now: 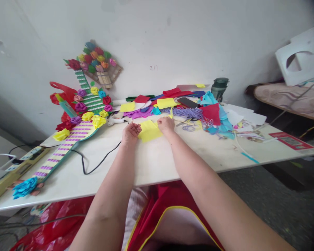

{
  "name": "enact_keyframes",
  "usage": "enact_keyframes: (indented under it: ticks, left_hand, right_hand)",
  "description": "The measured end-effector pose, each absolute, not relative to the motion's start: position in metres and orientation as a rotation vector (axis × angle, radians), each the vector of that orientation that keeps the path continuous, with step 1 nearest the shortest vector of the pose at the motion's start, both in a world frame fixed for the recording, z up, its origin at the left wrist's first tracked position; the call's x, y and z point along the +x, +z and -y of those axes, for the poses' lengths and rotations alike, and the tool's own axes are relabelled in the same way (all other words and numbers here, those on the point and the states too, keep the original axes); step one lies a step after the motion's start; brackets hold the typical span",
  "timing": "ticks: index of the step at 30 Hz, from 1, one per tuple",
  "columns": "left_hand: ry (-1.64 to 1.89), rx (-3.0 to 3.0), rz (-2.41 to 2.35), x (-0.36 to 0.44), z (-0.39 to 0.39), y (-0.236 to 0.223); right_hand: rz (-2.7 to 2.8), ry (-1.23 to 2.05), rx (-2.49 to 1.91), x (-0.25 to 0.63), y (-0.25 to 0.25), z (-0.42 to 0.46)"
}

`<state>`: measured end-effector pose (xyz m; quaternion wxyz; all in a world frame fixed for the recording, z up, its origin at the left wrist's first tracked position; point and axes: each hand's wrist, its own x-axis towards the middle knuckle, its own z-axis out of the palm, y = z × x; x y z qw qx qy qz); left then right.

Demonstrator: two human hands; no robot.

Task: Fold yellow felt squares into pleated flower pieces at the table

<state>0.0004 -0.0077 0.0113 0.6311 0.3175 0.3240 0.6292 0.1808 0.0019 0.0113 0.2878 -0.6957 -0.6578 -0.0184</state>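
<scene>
Yellow sheet (148, 132) lies on the white table (154, 167) between the person's 2 hands, in front of the lilac yarn (185, 112). The step in hand looks like handling or positioning this 1 sheet at its sides. The left hand (131, 133) is at its left edge, palm turned inward and fingers half curled; whether they pinch anything, I cannot tell. The right hand (166, 124) covers the far right corner, fingers bent out of sight, so I cannot tell whether they are clamped on the sheet. The next move seems to call for a light, steady hold, since such thin material could crease. The sheet looks roughly square, with no clear long axis; its near edge runs left to right, slanting slightly away toward the right.
</scene>
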Motion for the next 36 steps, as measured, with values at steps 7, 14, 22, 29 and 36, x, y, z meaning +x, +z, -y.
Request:
enact_keyframes:
  ticks: [7, 14, 22, 29, 36]
  left_hand:
    - [1.43, 0.724, -0.748, 0.002, 0.011, 0.013]
    - [1.428, 0.732, -0.749, 0.001, 0.008, 0.011]
    - [1.504, 0.717, -0.75, 0.0, 0.003, 0.008]
    - [1.556, 0.723, -0.748, -0.001, -0.002, 0.003]
    - [1.411, 0.678, -0.733, 0.001, -0.002, 0.002]
  right_hand:
    - [1.891, -0.114, -1.896, 0.173, 0.003, -0.005]
    - [1.881, -0.077, -1.876, 0.169, -0.002, -0.008]
    - [1.524, 0.341, -1.558, 0.172, 0.006, -0.012]
    - [1.171, 0.935, -1.003, 0.17, 0.013, -0.007]
    - [1.061, 1.253, -0.745, 0.174, 0.019, 0.002]
